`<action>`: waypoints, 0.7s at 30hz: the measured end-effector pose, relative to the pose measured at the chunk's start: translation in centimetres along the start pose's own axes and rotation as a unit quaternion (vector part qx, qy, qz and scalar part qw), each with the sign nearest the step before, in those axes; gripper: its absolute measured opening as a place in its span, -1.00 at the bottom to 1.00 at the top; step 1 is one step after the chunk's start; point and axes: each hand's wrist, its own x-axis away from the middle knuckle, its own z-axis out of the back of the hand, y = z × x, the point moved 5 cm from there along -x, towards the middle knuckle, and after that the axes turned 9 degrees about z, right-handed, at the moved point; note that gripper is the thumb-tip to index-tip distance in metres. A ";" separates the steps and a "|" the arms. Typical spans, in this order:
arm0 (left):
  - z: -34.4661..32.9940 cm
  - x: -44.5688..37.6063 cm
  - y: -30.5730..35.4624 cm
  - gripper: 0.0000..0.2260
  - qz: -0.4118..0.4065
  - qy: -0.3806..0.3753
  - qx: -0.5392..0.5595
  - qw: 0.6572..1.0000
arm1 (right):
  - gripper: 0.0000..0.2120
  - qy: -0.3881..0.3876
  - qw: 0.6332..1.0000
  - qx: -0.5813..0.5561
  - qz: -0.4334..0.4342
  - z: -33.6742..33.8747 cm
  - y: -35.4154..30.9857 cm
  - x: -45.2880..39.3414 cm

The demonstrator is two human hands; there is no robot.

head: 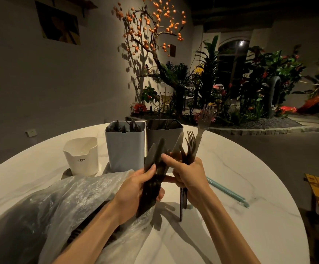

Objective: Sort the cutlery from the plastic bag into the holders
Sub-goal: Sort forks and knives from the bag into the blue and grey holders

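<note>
Left hand: your left hand [135,189] grips a bundle of black knives [153,174], fingers wrapped round the handles, above the plastic bag [74,199].
Right hand: your right hand [188,173] clutches black forks [190,144] and one grey fork [203,121], tines up.
Holders: white holder [81,156], printed "CRBW"; pale blue holder [125,147] and grey holder [164,135] both carry dark cutlery.
Table: two blue straws [226,191] lie right of your hands.

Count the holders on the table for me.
3: a white holder at left, a light grey holder in the middle, a dark grey holder beside it. None looks hidden.
</note>
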 end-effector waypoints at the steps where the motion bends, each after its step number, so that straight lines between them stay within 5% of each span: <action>1: -0.1 0.0 0.0 -0.63 0.003 -0.007 0.002 1.000 | -0.75 0.008 1.000 0.010 -0.003 0.1 0.2 -0.1; 7: -0.5 -0.3 -0.1 -0.62 0.043 -0.061 0.068 0.995 | -0.73 0.010 1.000 -0.002 -0.006 0.0 0.5 -0.1; 13: 0.5 -0.4 -0.1 -0.56 0.016 -0.018 0.069 0.997 | -0.72 0.011 0.999 -0.025 0.019 -0.8 -0.3 0.2; 16: 0.8 -0.5 -0.3 -0.48 0.013 0.001 0.023 1.000 | -0.78 0.067 0.997 -0.035 0.032 -0.2 -0.5 0.0; 21: 0.7 -0.7 -0.3 -0.68 0.006 0.026 -0.022 0.999 | -0.88 0.173 0.983 -0.059 0.031 1.4 -0.1 -0.3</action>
